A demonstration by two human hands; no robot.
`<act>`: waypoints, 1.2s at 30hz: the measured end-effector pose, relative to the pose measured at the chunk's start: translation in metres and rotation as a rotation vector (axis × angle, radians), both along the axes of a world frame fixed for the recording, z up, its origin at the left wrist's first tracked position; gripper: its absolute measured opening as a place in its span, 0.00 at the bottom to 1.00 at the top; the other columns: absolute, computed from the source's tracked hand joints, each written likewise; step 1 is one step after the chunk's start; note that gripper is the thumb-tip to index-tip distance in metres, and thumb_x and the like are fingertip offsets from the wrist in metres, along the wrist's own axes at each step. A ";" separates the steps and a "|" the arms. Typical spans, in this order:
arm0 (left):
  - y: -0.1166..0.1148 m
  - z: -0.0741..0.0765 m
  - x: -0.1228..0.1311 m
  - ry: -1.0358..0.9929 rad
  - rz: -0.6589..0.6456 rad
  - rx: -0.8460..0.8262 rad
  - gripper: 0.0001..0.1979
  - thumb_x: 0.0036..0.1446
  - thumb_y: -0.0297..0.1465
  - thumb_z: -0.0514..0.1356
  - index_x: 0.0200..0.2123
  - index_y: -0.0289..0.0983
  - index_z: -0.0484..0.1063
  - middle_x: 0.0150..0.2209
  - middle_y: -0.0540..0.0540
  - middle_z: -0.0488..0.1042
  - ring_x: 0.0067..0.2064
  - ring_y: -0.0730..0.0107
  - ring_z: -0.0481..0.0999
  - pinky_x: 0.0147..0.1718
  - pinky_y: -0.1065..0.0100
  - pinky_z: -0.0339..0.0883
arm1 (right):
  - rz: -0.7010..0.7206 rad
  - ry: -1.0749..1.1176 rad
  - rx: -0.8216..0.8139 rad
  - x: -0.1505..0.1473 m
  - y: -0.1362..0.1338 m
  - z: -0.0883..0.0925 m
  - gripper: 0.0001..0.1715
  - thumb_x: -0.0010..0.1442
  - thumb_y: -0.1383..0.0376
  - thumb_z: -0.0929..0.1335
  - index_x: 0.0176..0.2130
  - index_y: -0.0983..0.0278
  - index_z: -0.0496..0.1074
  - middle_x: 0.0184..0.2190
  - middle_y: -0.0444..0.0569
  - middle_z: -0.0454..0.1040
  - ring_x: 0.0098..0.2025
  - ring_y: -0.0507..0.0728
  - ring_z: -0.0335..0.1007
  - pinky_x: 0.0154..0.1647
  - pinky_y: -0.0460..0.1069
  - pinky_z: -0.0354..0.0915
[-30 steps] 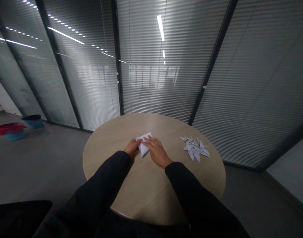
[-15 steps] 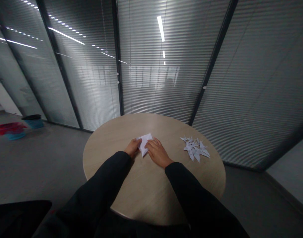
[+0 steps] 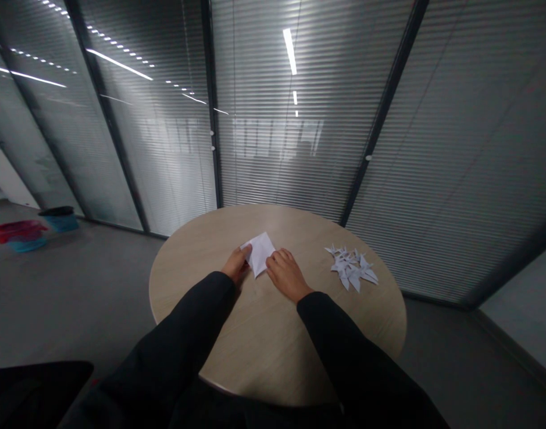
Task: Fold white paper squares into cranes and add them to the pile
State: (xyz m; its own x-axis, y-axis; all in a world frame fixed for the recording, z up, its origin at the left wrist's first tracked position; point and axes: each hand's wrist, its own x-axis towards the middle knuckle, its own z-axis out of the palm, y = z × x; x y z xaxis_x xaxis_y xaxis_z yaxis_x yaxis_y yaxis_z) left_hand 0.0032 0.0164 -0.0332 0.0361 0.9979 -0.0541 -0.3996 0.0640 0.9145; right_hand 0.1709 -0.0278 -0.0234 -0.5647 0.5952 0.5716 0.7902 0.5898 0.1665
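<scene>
A folded white paper [image 3: 260, 253] with pointed corners is between my hands, over the middle of the round wooden table [image 3: 255, 345]. My left hand [image 3: 237, 264] is closed on its left edge, thumb on top and fingers partly hidden beneath. At the paper's right edge, my right hand [image 3: 286, 273] has its fingers bent and pressed together, gripping that side. Several folded white paper pieces [image 3: 352, 267] with sharp points lie in a loose pile on the table's right side.
Glass panels with blinds [image 3: 277, 119] stand behind the table. On the floor at far left are a blue bin with a red liner [image 3: 20, 234] and a blue bin with a black rim [image 3: 61, 219]. A dark object [image 3: 36, 393] fills the lower left corner.
The paper has shifted slightly up and shows a wider face. My left hand has moved slightly up and left, and the fingers of my right hand have moved from its face to its right edge.
</scene>
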 end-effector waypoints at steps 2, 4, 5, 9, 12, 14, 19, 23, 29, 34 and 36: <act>-0.003 0.005 0.002 -0.073 -0.049 -0.038 0.07 0.55 0.32 0.61 0.35 0.34 0.69 0.23 0.51 0.69 0.21 0.75 0.69 0.17 0.76 0.60 | -0.012 0.019 -0.017 0.000 0.000 0.000 0.05 0.62 0.68 0.63 0.38 0.64 0.70 0.37 0.54 0.69 0.44 0.62 0.62 0.56 0.58 0.56; -0.007 0.010 0.004 -0.138 -0.087 -0.074 0.07 0.57 0.32 0.59 0.38 0.35 0.69 0.25 0.50 0.71 0.23 0.73 0.71 0.19 0.74 0.65 | -0.022 0.043 -0.025 -0.001 0.000 -0.001 0.07 0.63 0.68 0.62 0.38 0.64 0.69 0.36 0.54 0.69 0.44 0.62 0.62 0.53 0.57 0.58; -0.009 0.013 0.005 -0.162 -0.103 -0.086 0.08 0.58 0.32 0.58 0.39 0.34 0.69 0.26 0.48 0.72 0.24 0.73 0.72 0.21 0.74 0.68 | -0.033 0.056 -0.024 -0.001 0.000 -0.001 0.07 0.63 0.67 0.62 0.38 0.64 0.69 0.36 0.55 0.69 0.43 0.62 0.62 0.51 0.57 0.58; -0.015 0.019 0.006 -0.232 -0.159 -0.071 0.09 0.62 0.31 0.55 0.43 0.33 0.68 0.29 0.46 0.74 0.26 0.72 0.74 0.23 0.72 0.72 | -0.073 0.131 -0.027 -0.001 0.001 -0.004 0.08 0.64 0.64 0.62 0.40 0.65 0.69 0.38 0.55 0.70 0.44 0.62 0.63 0.49 0.56 0.60; -0.017 0.022 0.005 -0.254 -0.216 -0.063 0.12 0.63 0.31 0.54 0.46 0.32 0.68 0.29 0.45 0.75 0.26 0.72 0.76 0.25 0.71 0.74 | -0.080 0.186 -0.056 0.000 0.001 -0.003 0.13 0.63 0.62 0.65 0.45 0.68 0.68 0.41 0.57 0.69 0.46 0.62 0.64 0.49 0.56 0.61; -0.018 0.023 0.004 -0.269 -0.243 -0.052 0.13 0.63 0.31 0.53 0.48 0.31 0.67 0.31 0.43 0.76 0.27 0.70 0.77 0.26 0.70 0.75 | -0.077 0.218 -0.065 0.000 0.001 -0.003 0.20 0.62 0.61 0.66 0.51 0.69 0.66 0.45 0.59 0.68 0.48 0.63 0.63 0.50 0.56 0.62; -0.018 0.025 0.004 -0.286 -0.217 -0.040 0.14 0.63 0.29 0.53 0.50 0.30 0.67 0.36 0.40 0.78 0.31 0.68 0.78 0.30 0.68 0.75 | -0.055 0.277 -0.057 -0.001 0.001 -0.004 0.31 0.60 0.58 0.67 0.60 0.65 0.61 0.51 0.61 0.65 0.54 0.65 0.61 0.53 0.60 0.62; -0.017 0.025 0.004 -0.305 -0.197 -0.047 0.14 0.62 0.27 0.53 0.50 0.30 0.67 0.38 0.39 0.78 0.32 0.67 0.78 0.32 0.68 0.75 | -0.057 0.254 -0.051 -0.001 0.002 -0.007 0.34 0.59 0.57 0.68 0.62 0.62 0.59 0.56 0.62 0.62 0.58 0.67 0.57 0.57 0.61 0.59; -0.014 0.023 0.000 -0.341 -0.222 -0.047 0.16 0.63 0.31 0.53 0.52 0.32 0.67 0.41 0.38 0.78 0.38 0.63 0.79 0.36 0.65 0.74 | -0.037 0.240 -0.048 0.000 0.004 -0.010 0.39 0.58 0.57 0.69 0.64 0.60 0.55 0.60 0.62 0.59 0.62 0.67 0.54 0.61 0.64 0.54; -0.015 0.025 -0.003 -0.417 -0.239 -0.023 0.16 0.63 0.31 0.51 0.51 0.31 0.68 0.45 0.37 0.77 0.42 0.62 0.78 0.40 0.63 0.73 | -0.004 0.205 -0.049 0.001 0.004 -0.010 0.41 0.56 0.60 0.71 0.65 0.55 0.55 0.65 0.58 0.52 0.66 0.68 0.47 0.64 0.65 0.48; -0.016 0.026 -0.003 -0.416 -0.238 -0.016 0.16 0.63 0.31 0.51 0.51 0.31 0.68 0.47 0.36 0.76 0.43 0.61 0.78 0.39 0.64 0.73 | 0.023 0.198 -0.045 0.002 0.003 -0.008 0.39 0.57 0.61 0.71 0.64 0.53 0.57 0.67 0.56 0.49 0.68 0.67 0.44 0.65 0.65 0.47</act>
State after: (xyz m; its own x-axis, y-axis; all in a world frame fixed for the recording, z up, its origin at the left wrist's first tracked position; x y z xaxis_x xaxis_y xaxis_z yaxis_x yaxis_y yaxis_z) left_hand -0.0001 -0.0001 -0.0072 0.2849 0.9585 -0.0022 -0.7039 0.2108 0.6784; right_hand 0.1724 -0.0251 -0.0317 -0.4575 0.6112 0.6459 0.7913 0.6111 -0.0178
